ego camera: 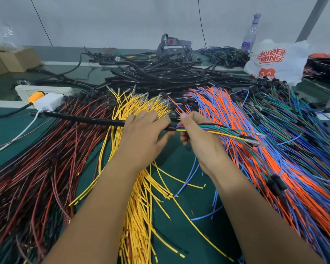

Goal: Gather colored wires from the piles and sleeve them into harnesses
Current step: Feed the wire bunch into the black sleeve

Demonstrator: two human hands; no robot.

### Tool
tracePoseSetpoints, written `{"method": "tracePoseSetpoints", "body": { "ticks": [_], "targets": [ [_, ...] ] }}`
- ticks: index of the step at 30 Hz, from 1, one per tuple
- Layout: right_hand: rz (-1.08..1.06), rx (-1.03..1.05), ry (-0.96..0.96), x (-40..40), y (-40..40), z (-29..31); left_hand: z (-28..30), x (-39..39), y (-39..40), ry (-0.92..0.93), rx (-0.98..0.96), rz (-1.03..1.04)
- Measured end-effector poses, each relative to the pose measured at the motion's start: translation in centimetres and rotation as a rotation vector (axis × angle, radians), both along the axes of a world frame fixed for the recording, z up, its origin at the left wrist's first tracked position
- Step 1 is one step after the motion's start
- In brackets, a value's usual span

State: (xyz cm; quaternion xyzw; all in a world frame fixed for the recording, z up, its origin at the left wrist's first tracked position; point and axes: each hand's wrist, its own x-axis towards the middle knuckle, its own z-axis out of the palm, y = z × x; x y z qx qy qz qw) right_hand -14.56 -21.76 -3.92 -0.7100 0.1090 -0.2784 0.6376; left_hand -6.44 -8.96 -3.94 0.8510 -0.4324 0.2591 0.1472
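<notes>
My left hand (141, 134) grips a long black sleeve (80, 118) that stretches out to the left over the wire piles. My right hand (196, 130) pinches a small bundle of mixed wires (223, 129), green, blue, yellow and red, right at the sleeve's open end between the two hands. The bundle's terminal ends stick out to the right. Piles lie fanned on the green table (179, 168): red and black wires (36, 159) at left, yellow wires (137, 197) in the middle, orange and blue wires (265, 159) at right, green and blue wires (303, 126) at far right.
A heap of black sleeves (160, 73) lies behind the wire piles. A white power strip (44, 91) with an orange plug sits at the left. A white plastic bag (276, 61) and a bottle (251, 33) stand at the back right, cardboard boxes (10, 60) at the back left.
</notes>
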Motion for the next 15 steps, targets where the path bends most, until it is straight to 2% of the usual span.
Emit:
{"method": "tracePoseSetpoints", "body": {
  "ticks": [5, 9, 12, 15],
  "targets": [
    [-0.023, -0.036, 0.053, 0.4, 0.0, -0.2, 0.2, -0.7, -0.5, 0.074, 0.075, -0.075],
    [0.012, -0.050, 0.114, 0.4, 0.2, -0.2, 0.2, -1.1, -0.4, 0.212, 0.024, -0.149],
    [0.080, 0.131, 0.029, 0.4, 0.4, -0.1, 0.4, -1.3, -0.3, 0.229, -0.050, -0.120],
    [0.145, 0.423, -0.174, 0.2, 0.5, 0.4, 0.4, -1.1, -0.3, 0.204, -0.059, -0.016]
  ]
}}
